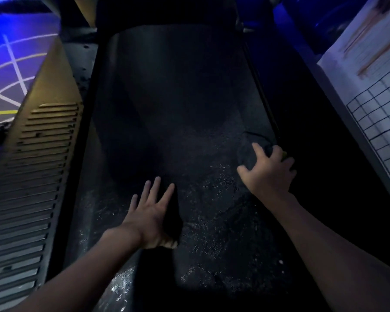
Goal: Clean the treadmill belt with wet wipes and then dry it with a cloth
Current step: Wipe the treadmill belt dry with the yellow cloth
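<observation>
Dim room; blue-lit floor with white and yellow lines left; gridded white poster right.

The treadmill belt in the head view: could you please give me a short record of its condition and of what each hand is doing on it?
surface: treadmill belt, dark and textured
moisture: glistening wet patches on the near part; the far part looks dull
left hand: flat on the belt, fingers spread, holding nothing
right hand: fingers curled over a dark cloth at the belt's right edge
left of belt: ribbed side rail
right of belt: white sheet with a grid
</observation>
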Tool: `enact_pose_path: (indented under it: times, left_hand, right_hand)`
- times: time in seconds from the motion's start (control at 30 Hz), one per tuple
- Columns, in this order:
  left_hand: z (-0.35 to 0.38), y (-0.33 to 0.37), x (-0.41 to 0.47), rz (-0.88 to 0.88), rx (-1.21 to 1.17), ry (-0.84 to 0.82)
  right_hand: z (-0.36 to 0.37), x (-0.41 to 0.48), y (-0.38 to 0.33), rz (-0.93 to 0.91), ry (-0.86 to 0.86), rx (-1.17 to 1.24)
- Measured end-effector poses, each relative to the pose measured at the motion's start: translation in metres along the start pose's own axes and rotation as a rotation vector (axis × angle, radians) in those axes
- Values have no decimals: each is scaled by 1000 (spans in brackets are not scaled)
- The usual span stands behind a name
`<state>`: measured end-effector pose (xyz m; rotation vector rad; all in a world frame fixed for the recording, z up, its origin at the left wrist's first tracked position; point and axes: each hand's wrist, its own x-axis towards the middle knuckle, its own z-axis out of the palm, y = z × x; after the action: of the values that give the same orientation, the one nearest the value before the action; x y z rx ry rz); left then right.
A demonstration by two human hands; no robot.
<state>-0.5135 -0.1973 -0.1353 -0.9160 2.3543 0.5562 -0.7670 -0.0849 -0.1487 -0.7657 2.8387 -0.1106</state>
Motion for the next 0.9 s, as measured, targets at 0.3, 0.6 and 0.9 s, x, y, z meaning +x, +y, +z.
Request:
enact_pose_path:
  times: [0.3,0.6,0.9]
  left_hand:
    - [20,-21,-24,-159,-134,249]
    - [22,-66,-62,-306,-121,383]
    - [48,-104,-68,-18,-315,438]
  right_hand:
    - [7,-21,-65,-117,9,-66]
    - [28,-69,-197,-356,-78,-3]
    - [50,-141,-320,-509,-152,199]
